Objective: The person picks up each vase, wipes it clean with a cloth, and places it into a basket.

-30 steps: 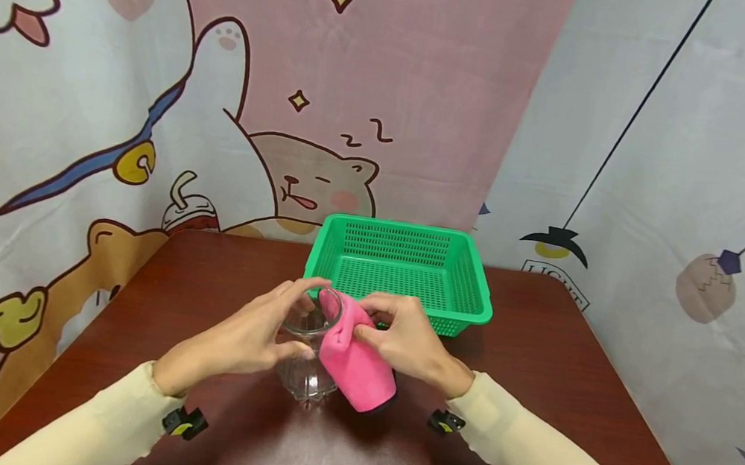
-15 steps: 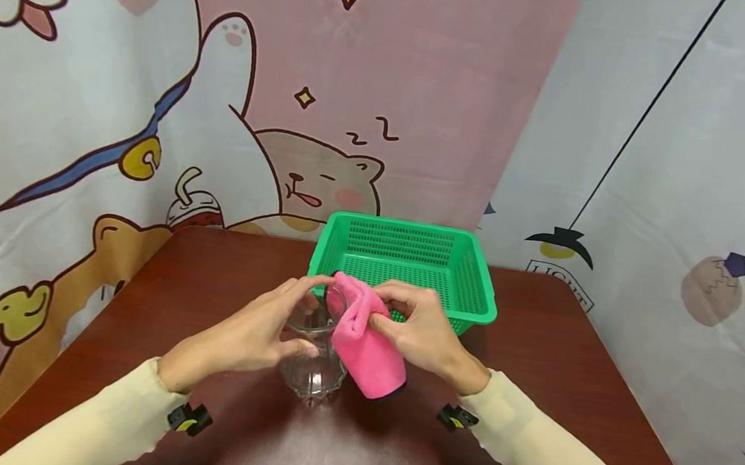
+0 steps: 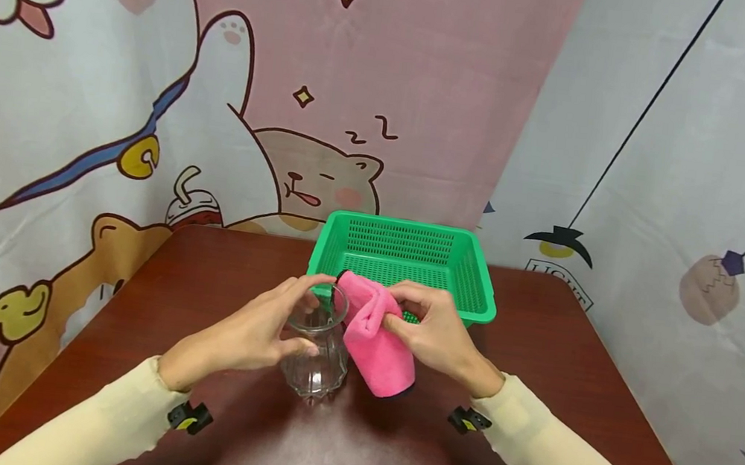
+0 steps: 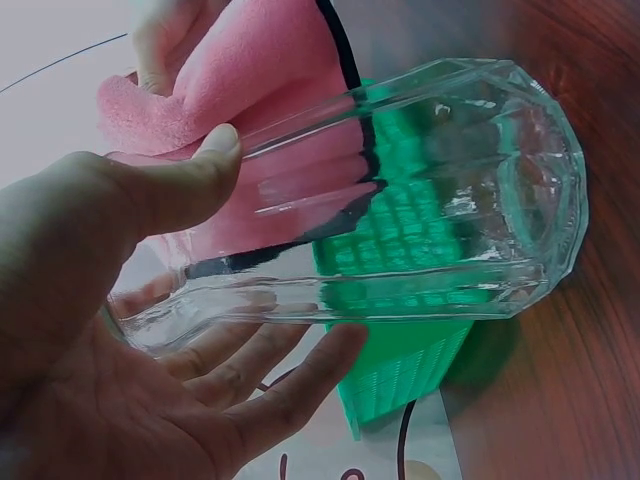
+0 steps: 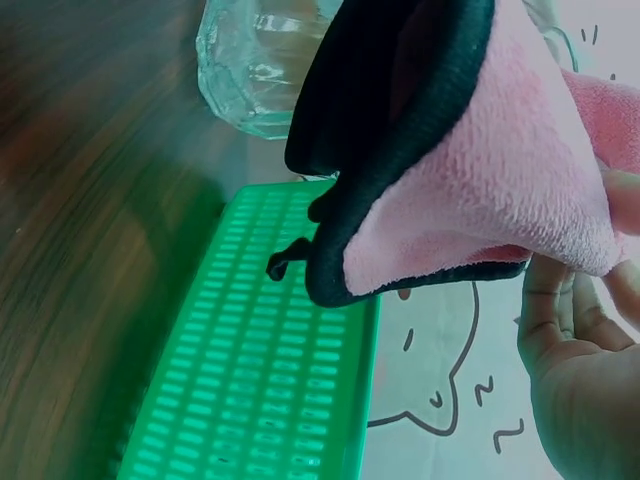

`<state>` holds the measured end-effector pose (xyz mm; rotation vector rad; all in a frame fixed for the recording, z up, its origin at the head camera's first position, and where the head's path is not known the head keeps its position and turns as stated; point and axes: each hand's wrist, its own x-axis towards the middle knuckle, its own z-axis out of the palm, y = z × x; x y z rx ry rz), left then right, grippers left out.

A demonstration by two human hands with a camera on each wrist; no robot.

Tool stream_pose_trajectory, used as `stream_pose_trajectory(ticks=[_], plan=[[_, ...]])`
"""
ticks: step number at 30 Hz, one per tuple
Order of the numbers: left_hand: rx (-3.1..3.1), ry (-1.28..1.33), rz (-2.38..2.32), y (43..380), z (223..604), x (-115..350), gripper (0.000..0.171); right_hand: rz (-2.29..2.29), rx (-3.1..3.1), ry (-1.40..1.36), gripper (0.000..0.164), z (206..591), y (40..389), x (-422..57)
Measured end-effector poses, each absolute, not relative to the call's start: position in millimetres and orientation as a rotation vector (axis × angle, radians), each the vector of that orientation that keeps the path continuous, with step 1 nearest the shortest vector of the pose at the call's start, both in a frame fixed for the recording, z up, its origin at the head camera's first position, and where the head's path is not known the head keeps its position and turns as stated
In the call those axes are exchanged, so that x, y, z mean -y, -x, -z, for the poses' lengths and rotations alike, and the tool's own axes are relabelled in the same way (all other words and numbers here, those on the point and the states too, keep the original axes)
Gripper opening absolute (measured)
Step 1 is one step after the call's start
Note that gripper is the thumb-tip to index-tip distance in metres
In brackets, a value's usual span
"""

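A clear, faceted glass vase (image 3: 315, 369) with a flared mouth is upright in front of me in the head view. My left hand (image 3: 249, 329) holds it round the neck, with the thumb (image 4: 195, 185) on one side and the fingers spread on the other. Just to the right, my right hand (image 3: 439, 336) pinches a folded pink cloth (image 3: 377, 353) with black edging between thumb and fingers. The cloth hangs beside the vase's rim, and its far corner comes close to my left fingertips. Whether the vase's base touches the table cannot be told.
Behind the hands stands a green plastic basket (image 3: 414, 224) with slotted walls, partly hidden by the cloth and right hand. The dark red wooden table (image 3: 551, 332) ends at a printed cartoon curtain (image 3: 441, 82) behind and at the sides.
The cloth, first tucked at the vase's mouth, has come out to the right and upward with my right hand. My left hand keeps its hold on the vase, nearly still.
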<state>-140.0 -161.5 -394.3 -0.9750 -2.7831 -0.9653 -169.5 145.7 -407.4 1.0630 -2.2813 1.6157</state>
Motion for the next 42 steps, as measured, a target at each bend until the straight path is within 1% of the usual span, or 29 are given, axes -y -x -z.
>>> stream_pose_trajectory(ticks=[15,24,31,42], plan=[[2.756,0.976,0.942,140.3,396.7,160.9,0.102,-1.403,2.334,-1.055,0.032,405.1,163.5,-178.4],[2.770,0.975,0.955,140.1,395.9,160.4,0.102,-1.173,2.427,-1.025,0.030,402.5,156.3,-204.1],[2.779,0.965,0.962,140.0,395.2,160.7,0.102,-1.053,2.521,-0.993,0.039,402.8,153.1,-223.2],[2.778,0.958,0.965,140.3,396.8,161.0,0.103,-0.748,2.705,-0.907,0.031,402.5,153.2,-254.3]])
